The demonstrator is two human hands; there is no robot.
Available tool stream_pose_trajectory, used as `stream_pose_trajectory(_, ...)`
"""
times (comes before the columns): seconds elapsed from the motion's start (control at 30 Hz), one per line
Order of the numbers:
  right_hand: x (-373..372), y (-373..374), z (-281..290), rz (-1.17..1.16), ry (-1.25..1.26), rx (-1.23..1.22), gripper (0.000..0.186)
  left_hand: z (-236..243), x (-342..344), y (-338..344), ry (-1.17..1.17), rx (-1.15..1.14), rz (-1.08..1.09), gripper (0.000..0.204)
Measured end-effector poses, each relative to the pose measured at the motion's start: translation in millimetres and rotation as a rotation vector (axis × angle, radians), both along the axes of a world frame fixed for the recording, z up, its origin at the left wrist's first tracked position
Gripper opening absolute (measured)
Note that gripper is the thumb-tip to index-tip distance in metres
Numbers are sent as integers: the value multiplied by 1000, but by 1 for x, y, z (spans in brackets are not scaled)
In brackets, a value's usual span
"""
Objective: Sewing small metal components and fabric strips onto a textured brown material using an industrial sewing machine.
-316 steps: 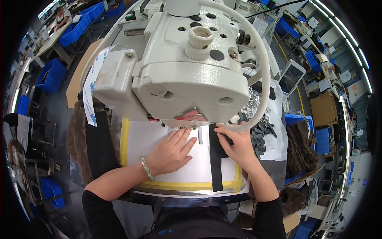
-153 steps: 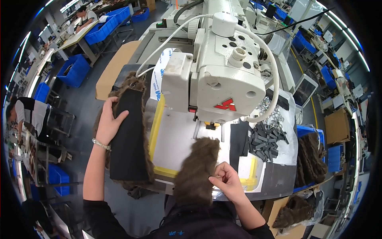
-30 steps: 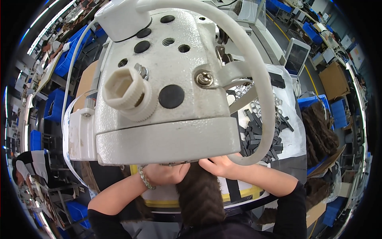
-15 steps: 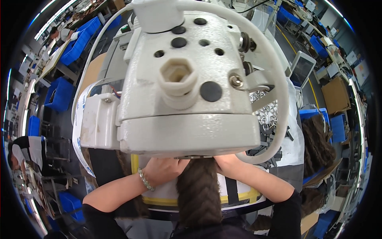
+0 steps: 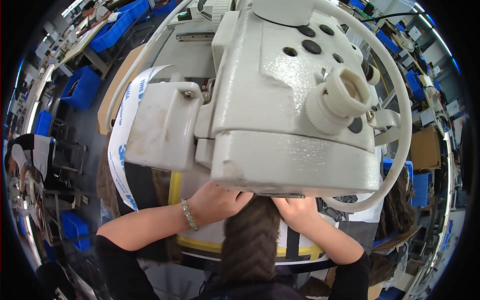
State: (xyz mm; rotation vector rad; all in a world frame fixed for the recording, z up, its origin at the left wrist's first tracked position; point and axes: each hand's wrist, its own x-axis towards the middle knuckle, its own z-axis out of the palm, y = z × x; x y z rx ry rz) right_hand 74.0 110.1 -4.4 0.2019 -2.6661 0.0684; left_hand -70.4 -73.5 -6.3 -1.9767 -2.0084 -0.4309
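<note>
A long brown fur strip [image 5: 250,242] runs from my lap up under the head of a white sewing machine [image 5: 295,155]. My left hand [image 5: 215,202], below a beaded bracelet [image 5: 189,214], is curled closed at the strip's left edge. On its right edge my right hand [image 5: 298,214] is also closed, with its fingers bent against the fur. The machine head hides the fingertips of both hands and the far end of the strip, so the needle and the stitching place cannot be seen.
White tape with blue print [image 5: 127,150] hangs left of the machine. Yellow tape [image 5: 200,244] edges the work surface. Small dark pieces [image 5: 340,212] lie right of my hands. More brown fur [image 5: 397,207] is piled at the right. A person [image 5: 37,155] sits at far left.
My view has shifted, so the machine head appears farther right and from its left side. Both hands remain beside the fur strip under the head, with little change in their hold.
</note>
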Motion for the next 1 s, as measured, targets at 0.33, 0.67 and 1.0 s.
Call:
stream_pose_trajectory(0.33,-3,2,12,20,-45,-26,37,-5,1,1,15,-15,-16,8)
stream_pose_trajectory(0.67,-1,7,9,32,-127,-163,40,3,-3,3,85,49,-10,5)
stream_pose_trajectory(1.0,2,9,-3,-40,-104,-258,44,3,-3,2,108,90,-2,10)
